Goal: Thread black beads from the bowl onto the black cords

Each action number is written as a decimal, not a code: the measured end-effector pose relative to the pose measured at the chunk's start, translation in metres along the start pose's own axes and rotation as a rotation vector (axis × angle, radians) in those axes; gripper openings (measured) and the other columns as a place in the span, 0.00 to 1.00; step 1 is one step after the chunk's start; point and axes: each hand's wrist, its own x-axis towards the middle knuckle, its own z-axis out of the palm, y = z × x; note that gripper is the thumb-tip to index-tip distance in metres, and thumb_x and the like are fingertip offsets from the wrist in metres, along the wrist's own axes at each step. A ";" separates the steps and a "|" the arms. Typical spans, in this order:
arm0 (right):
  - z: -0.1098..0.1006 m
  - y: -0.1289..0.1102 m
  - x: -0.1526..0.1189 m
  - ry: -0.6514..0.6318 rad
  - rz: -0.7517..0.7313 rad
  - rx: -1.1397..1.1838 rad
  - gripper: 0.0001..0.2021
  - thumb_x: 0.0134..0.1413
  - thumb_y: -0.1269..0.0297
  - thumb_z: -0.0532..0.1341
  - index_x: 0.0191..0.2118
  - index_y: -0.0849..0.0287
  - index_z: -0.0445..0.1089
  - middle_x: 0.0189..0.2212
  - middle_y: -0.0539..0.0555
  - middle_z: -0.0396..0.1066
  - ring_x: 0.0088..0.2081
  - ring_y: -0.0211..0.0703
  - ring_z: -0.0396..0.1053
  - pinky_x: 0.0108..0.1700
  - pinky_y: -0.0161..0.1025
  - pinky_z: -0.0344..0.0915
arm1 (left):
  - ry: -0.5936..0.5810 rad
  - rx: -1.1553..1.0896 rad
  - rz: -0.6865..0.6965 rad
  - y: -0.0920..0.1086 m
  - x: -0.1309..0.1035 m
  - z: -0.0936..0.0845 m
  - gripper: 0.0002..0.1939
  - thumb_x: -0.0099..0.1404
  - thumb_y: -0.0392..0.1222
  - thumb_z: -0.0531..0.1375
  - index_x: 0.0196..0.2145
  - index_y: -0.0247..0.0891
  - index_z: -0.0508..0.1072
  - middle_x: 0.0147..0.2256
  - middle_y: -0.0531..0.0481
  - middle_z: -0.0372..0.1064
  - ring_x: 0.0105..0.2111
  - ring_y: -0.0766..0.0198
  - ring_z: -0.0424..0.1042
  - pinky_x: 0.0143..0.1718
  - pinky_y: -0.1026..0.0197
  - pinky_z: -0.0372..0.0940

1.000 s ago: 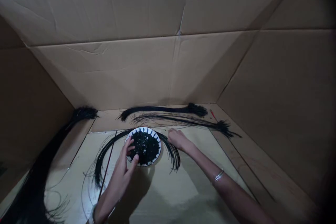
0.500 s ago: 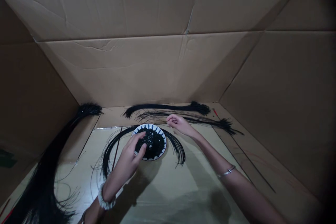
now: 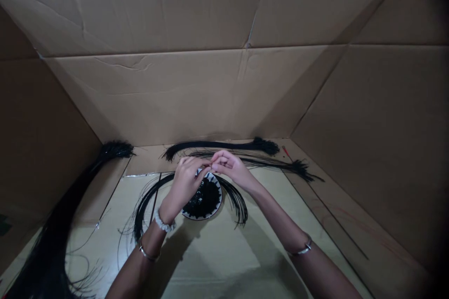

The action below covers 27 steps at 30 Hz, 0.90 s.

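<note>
A small plate (image 3: 220,203) with a white and dark patterned rim holds a heap of tiny black pieces (image 3: 203,198). Above its far edge my left hand (image 3: 185,177) and my right hand (image 3: 231,168) meet, fingertips pinched together. Whatever lies between those fingertips is too small to make out. Behind and around the plate curves a bundle of thin black strands (image 3: 142,208), its other end fanning out on the right. Another loose strand bundle (image 3: 270,162) stretches behind my right hand.
Along the back lies a tied black bundle (image 3: 217,145). A thick black hank (image 3: 66,215) runs down the left side. Cardboard walls (image 3: 168,98) rise at the back and both sides. A thin dark rod (image 3: 336,217) rests at right, near a small red-tipped item (image 3: 286,151).
My left hand has risen from the black pieces on the plate and closed into a pinch. My right hand has shifted slightly left, and the fingertips of both now meet.
</note>
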 end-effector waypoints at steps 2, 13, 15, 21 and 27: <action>0.001 -0.001 -0.001 0.006 -0.005 0.024 0.17 0.51 0.52 0.71 0.39 0.55 0.68 0.29 0.48 0.73 0.32 0.39 0.71 0.38 0.39 0.67 | 0.007 -0.016 0.008 0.002 0.000 -0.002 0.08 0.72 0.42 0.59 0.41 0.42 0.79 0.38 0.49 0.80 0.39 0.56 0.75 0.49 0.49 0.63; -0.026 0.048 -0.025 0.280 0.118 -0.500 0.19 0.67 0.49 0.47 0.38 0.57 0.68 0.33 0.57 0.74 0.34 0.47 0.71 0.40 0.44 0.69 | 0.265 -0.208 -0.225 0.022 -0.002 -0.035 0.05 0.67 0.41 0.63 0.35 0.39 0.79 0.34 0.49 0.80 0.35 0.60 0.79 0.39 0.60 0.72; -0.033 0.065 -0.033 0.323 0.171 -0.654 0.12 0.63 0.55 0.54 0.35 0.57 0.69 0.35 0.57 0.73 0.37 0.49 0.69 0.44 0.46 0.66 | 0.278 -0.252 -0.262 0.025 -0.002 -0.041 0.05 0.66 0.41 0.64 0.35 0.39 0.79 0.31 0.50 0.79 0.33 0.62 0.79 0.38 0.61 0.73; -0.032 0.092 -0.054 0.285 0.303 -0.997 0.03 0.56 0.67 0.62 0.36 0.59 0.74 0.39 0.60 0.74 0.46 0.55 0.69 0.49 0.46 0.61 | 0.291 -0.323 -0.314 0.029 -0.008 -0.061 0.04 0.65 0.41 0.66 0.36 0.39 0.79 0.31 0.51 0.78 0.33 0.64 0.77 0.39 0.62 0.72; -0.025 0.099 -0.057 0.290 0.344 -1.159 0.05 0.61 0.68 0.61 0.38 0.55 0.76 0.42 0.57 0.76 0.47 0.51 0.71 0.47 0.41 0.59 | 0.348 -0.370 -0.350 0.035 -0.016 -0.077 0.03 0.63 0.40 0.67 0.36 0.41 0.79 0.31 0.53 0.77 0.34 0.65 0.76 0.39 0.64 0.70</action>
